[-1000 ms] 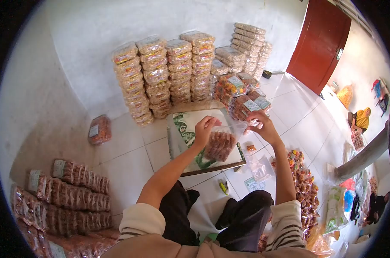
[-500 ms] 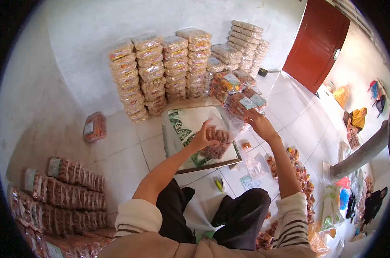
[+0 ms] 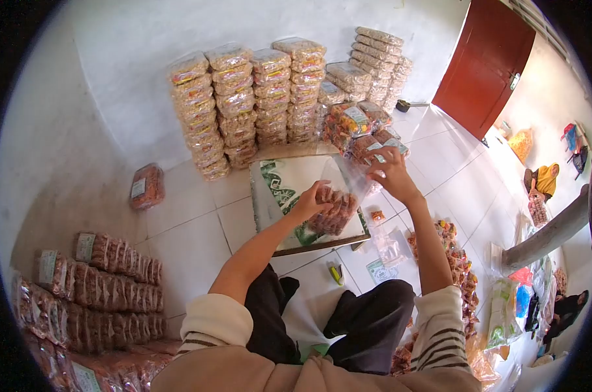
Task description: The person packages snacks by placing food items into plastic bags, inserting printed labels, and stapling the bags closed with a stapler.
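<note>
A clear plastic bag [image 3: 334, 212] with reddish-brown snack packs inside stands over the low table [image 3: 270, 196], which has a green and white top. My left hand [image 3: 314, 201] is wrapped round the upper left side of the bag. At the bag's upper right, my right hand [image 3: 392, 173] has bent fingers close to the clear plastic edge; whether they pinch it is too fine to make out.
Tall stacks of packs [image 3: 234, 104] line the back wall. Brown packs [image 3: 113, 287] lie at the left. Small packets [image 3: 462, 261], a green cutter [image 3: 336, 274] and flat bags [image 3: 390, 247] are on the floor. Two people sit at the far right.
My left hand has moved from the bag's top edge down to its side. My right hand has shifted slightly along the bag's upper right, its fingers more spread than half a second ago.
</note>
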Available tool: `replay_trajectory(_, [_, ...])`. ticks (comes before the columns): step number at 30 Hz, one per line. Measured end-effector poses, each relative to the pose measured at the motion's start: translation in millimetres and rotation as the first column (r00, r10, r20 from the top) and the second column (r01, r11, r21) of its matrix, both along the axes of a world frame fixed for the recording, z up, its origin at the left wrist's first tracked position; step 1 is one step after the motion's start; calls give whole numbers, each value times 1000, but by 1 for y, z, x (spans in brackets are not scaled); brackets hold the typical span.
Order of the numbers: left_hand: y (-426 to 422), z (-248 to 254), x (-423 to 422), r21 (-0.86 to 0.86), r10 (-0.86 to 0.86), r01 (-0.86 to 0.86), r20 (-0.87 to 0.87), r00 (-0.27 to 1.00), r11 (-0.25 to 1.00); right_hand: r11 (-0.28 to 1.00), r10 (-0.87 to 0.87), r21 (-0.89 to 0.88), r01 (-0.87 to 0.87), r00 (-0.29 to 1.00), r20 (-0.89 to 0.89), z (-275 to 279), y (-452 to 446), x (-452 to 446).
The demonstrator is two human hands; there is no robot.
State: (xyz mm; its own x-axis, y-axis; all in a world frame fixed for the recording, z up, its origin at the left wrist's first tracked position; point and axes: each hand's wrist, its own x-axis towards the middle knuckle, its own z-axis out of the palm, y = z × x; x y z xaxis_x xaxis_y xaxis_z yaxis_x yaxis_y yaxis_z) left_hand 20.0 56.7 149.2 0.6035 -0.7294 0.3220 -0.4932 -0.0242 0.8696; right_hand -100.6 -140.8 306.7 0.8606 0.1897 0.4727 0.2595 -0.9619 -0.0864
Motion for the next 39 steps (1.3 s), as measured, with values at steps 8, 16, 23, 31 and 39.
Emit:
replay_trajectory(8, [-7, -25, -9, -94, 158, -147, 122, 980, 985, 310, -219, 907, 285, 950, -224, -148, -10, -29])
replay_trajectory(16, [-24, -30, -25, -181, 321, -280, 272, 907, 943, 645, -219, 738, 199, 973, -70, -176, 42, -15])
replay_trajectory(23, [-28, -9, -38, -250, 350, -274, 347, 870, 929, 605, -297, 777, 172, 955, 20, -165, 45, -8])
replay_trajectory(31, [-18, 6, -36, -140, 266, -229, 383, 885, 963, 645, -303, 756, 112, 945, 119, -149, 36, -1])
replay_trajectory(39, [-15, 9, -22, -191, 163, -104, 329, 930, 976, 641, -310, 764, 75, 936, 168, -157, 37, 11])
